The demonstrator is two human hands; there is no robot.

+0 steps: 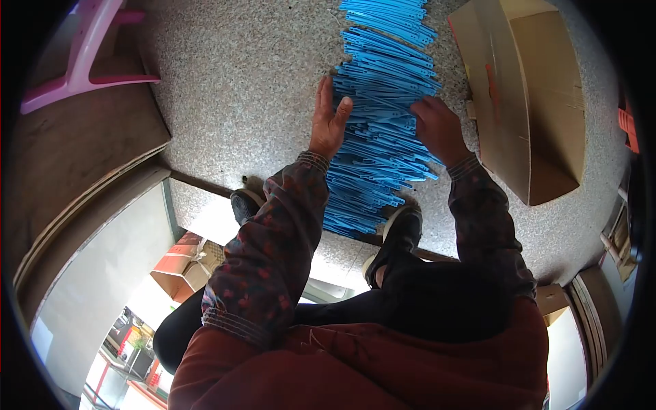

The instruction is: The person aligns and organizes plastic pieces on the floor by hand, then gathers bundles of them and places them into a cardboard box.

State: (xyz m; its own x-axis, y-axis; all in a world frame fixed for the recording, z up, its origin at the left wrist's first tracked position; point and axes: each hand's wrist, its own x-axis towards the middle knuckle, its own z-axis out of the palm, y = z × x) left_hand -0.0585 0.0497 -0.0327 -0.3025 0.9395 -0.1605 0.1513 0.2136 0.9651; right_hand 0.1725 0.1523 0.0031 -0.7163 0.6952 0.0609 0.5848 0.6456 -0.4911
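A long row of thin, flat blue plastic strips [386, 102], many with small holes near their ends, lies across the speckled floor in overlapping layers. My left hand [329, 121] is at the left edge of the row, fingers stretched up and thumb apart, palm facing the strips, with nothing held. On the opposite edge, my right hand [439, 128] has its fingers curled in at the strip ends. What is between those fingertips is hidden by the hand.
An open cardboard box [502, 102] stands to the right of the row. At the upper left are pink plastic legs [85, 61] beside a brown wooden panel [89, 137]. My shoes [403, 229] flank the near end of the strips, at a doorway threshold. Another carton [181, 266] sits behind.
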